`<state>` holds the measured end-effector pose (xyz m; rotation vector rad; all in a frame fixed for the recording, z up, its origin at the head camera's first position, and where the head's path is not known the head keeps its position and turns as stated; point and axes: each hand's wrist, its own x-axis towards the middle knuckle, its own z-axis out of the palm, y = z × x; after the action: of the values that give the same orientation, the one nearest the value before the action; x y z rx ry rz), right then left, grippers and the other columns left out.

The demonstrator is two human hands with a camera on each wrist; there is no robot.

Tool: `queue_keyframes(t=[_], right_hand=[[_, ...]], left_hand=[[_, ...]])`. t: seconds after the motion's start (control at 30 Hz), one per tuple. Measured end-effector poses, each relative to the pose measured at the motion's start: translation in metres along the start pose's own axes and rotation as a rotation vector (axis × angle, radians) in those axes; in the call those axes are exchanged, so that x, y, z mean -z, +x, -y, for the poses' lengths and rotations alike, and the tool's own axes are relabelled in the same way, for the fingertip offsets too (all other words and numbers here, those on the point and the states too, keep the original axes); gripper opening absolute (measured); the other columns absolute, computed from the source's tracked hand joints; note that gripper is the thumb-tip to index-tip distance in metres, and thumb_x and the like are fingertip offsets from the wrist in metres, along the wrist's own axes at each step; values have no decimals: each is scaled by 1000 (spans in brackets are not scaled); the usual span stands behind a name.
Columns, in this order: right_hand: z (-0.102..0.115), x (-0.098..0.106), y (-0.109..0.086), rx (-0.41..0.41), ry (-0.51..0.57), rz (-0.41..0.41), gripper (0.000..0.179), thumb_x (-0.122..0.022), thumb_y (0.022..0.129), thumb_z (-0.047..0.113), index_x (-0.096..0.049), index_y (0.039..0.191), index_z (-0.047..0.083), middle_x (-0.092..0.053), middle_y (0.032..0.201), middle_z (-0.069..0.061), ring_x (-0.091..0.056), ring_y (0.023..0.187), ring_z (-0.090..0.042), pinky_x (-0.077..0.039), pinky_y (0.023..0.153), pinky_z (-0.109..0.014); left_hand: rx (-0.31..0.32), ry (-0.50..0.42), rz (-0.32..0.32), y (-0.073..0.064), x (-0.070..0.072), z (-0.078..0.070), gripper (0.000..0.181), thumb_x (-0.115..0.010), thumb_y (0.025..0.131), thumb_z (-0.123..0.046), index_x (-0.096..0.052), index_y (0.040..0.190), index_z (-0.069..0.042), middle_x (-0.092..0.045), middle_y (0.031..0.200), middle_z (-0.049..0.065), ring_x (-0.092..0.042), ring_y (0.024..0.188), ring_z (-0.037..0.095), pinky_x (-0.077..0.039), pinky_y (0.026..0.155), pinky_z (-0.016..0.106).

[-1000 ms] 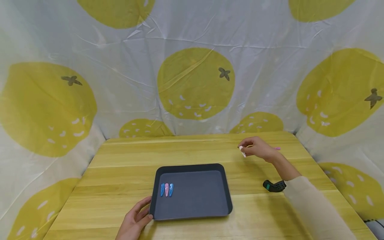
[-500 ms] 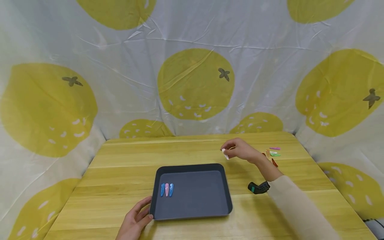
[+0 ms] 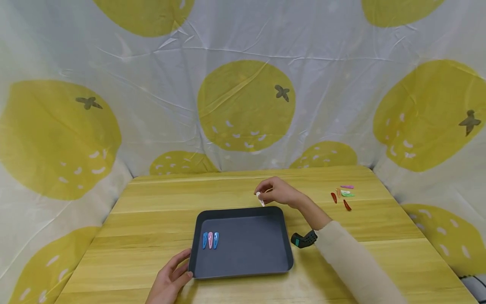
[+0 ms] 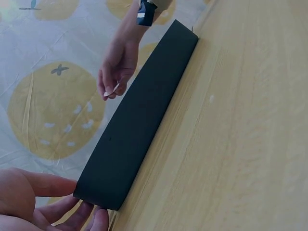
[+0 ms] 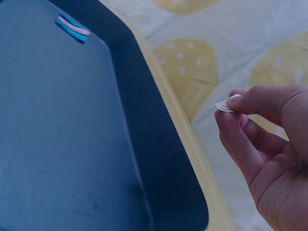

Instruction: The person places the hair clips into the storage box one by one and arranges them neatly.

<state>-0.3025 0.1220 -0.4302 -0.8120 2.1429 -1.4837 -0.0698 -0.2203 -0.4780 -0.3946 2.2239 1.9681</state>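
Observation:
My right hand (image 3: pixel 279 192) pinches a white snap hair clip (image 3: pixel 260 199) between thumb and fingertips, above the far edge of a dark grey baking tray (image 3: pixel 243 257). In the right wrist view, the same white clip (image 5: pixel 226 104) pokes out past the fingertips, beside the tray's wall. Inside the tray at the left, two blue hair clips (image 3: pixel 205 240) lie side by side with a pink hair clip (image 3: pixel 210 240) between them. My left hand (image 3: pixel 171 276) grips the tray's near left corner; the left wrist view shows its thumb (image 4: pixel 50 185) at the rim.
Farther right on the wooden table (image 3: pixel 152 198) lie several loose hair clips, including red (image 3: pixel 347 205), orange (image 3: pixel 339 193), green (image 3: pixel 348 195) and purple (image 3: pixel 347 186) ones. A lemon-print curtain (image 3: pixel 159 105) hangs behind the table. A black device (image 3: pixel 303 240) sits at my right wrist.
My right hand has carried the white hair clip leftward, from the table's right side to the tray's far edge, uncovering the loose clips. My left hand and the tray stay put.

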Motion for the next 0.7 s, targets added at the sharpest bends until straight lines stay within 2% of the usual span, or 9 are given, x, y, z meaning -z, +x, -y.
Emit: queue_keyframes(t=[0.17, 0.4, 0.7], right_hand=[[4, -16, 10, 2, 3, 34, 26, -65, 101, 8, -68, 119, -10, -69, 97, -12, -68, 84, -25, -60, 82, -39], [1, -41, 23, 38, 13, 74, 22, -68, 100, 7, -72, 115, -8, -72, 94, -7, -70, 82, -22, -61, 79, -38], [1, -72, 35, 55, 7, 116, 13, -70, 94, -1, -74, 105, -7, -71, 81, -5, -69, 74, -17, -62, 73, -34]], left_hand=[[-1, -7, 4, 0, 0, 0, 63, -61, 92, 12, -43, 152, 6, -42, 153, 29, -47, 137, 48, -55, 97, 41], [-9, 2, 1, -1, 1, -1, 62, -61, 92, 12, -44, 152, 6, -43, 153, 29, -48, 136, 47, -56, 97, 40], [-13, 13, 3, 0, -1, 0, 62, -62, 92, 10, -43, 152, 6, -43, 153, 30, -47, 137, 48, -55, 97, 41]])
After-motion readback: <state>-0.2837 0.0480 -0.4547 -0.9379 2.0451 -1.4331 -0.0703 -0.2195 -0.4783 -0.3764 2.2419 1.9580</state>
